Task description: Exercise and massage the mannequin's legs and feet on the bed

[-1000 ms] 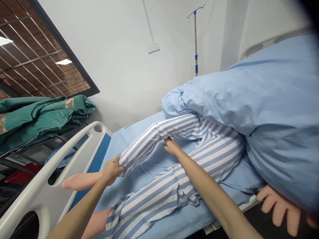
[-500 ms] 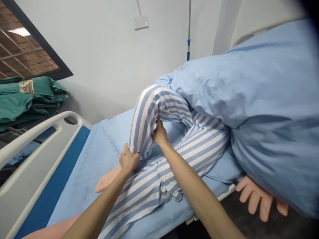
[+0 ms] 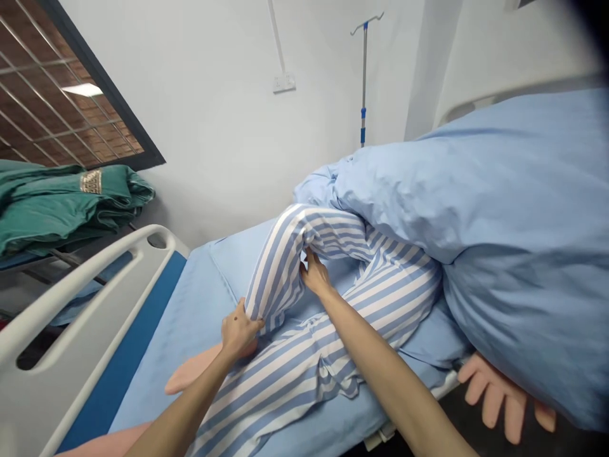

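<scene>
1. My left hand [image 3: 239, 327] grips the far leg [image 3: 276, 273] at its striped trouser cuff, above the bare foot [image 3: 190, 371].
2. My right hand [image 3: 314, 273] touches that leg from beneath, behind the bent knee.
3. Below my forearms, the near leg [image 3: 285, 387] lies along the blue sheet [image 3: 209, 279].
4. To my right, a blue quilt [image 3: 499, 184] is bunched over the hips; a pinkish manikin hand [image 3: 499, 390] sticks out under its edge.
5. Across from me, a drip pole [image 3: 364, 70] stands by the wall.
</scene>
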The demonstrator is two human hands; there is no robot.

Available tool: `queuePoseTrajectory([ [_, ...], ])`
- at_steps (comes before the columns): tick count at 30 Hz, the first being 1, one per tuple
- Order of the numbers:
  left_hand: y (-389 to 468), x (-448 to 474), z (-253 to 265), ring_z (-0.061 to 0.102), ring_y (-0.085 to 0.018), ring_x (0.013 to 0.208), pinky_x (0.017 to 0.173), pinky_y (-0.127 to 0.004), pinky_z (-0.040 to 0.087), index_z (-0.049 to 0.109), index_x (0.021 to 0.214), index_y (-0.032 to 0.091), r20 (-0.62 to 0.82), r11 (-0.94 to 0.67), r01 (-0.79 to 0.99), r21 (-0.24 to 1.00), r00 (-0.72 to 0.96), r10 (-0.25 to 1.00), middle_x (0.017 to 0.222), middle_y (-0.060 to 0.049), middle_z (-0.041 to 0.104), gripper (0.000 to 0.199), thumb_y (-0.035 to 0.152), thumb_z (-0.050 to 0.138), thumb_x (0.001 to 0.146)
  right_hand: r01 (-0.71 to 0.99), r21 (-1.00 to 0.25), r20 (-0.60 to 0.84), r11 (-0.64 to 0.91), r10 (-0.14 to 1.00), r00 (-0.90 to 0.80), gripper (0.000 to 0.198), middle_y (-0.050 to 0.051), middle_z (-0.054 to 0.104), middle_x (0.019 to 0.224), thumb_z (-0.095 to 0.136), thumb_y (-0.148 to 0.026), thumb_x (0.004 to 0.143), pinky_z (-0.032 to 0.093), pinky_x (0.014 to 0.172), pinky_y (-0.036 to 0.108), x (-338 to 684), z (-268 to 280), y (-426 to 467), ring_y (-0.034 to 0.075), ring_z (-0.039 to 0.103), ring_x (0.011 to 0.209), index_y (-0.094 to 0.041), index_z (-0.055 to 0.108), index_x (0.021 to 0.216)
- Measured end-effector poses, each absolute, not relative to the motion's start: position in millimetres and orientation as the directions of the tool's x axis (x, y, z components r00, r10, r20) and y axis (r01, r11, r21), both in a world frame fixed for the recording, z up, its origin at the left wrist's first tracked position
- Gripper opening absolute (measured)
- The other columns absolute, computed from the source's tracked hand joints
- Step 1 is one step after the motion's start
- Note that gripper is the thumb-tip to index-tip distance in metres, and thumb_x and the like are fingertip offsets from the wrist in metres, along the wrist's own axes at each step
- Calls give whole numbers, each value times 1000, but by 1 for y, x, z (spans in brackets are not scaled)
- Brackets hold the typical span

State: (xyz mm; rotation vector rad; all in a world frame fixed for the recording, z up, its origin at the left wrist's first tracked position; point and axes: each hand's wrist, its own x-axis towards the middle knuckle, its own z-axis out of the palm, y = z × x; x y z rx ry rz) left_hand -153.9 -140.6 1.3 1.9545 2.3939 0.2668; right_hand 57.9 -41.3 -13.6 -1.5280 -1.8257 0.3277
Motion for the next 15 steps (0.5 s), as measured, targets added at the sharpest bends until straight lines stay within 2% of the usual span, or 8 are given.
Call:
queuePoseTrajectory([
  [4,-171,-207,11,59,-25,76,63,-31,37,43,107,22,-5,191,982,-12,-191,982,84,-5,65,44,32,47,64,827,-484,148,286,958,-245,46,14,49,122,27,-21,85,39,86,35,55,-26,-40,24,50,107,-16,31,130],
  [6,-182,-228,21,60,-25,81,66,-32,37,44,109,22,-49,172,979,-109,-178,983,88,-6,66,46,29,46,63,826,-451,22,338,929,-369,44,14,54,117,36,-19,80,39,86,33,55,-33,-42,24,51,107,-15,42,124],
  [8,-187,-242,34,59,-26,86,70,-33,37,45,109,22,-78,132,971,-197,-150,986,92,-7,66,46,26,44,63,808,-447,-44,383,893,-447,43,13,58,113,48,-19,72,41,85,30,56,-38,-44,24,54,104,-16,52,115],
  [11,-183,-250,52,58,-27,90,73,-36,37,46,109,22,-106,90,961,-263,-121,987,95,-8,65,49,24,45,61,807,-432,-109,402,865,-490,46,13,57,115,53,-20,67,41,86,31,58,-44,-46,24,53,106,-16,55,113],
  [15,-176,-248,61,59,-28,88,72,-37,37,48,106,24,-119,81,961,-264,-116,986,94,-8,65,48,22,46,58,823,-422,-143,380,869,-474,54,14,53,121,54,-22,67,42,87,34,58,-45,-45,25,51,109,-17,50,120],
])
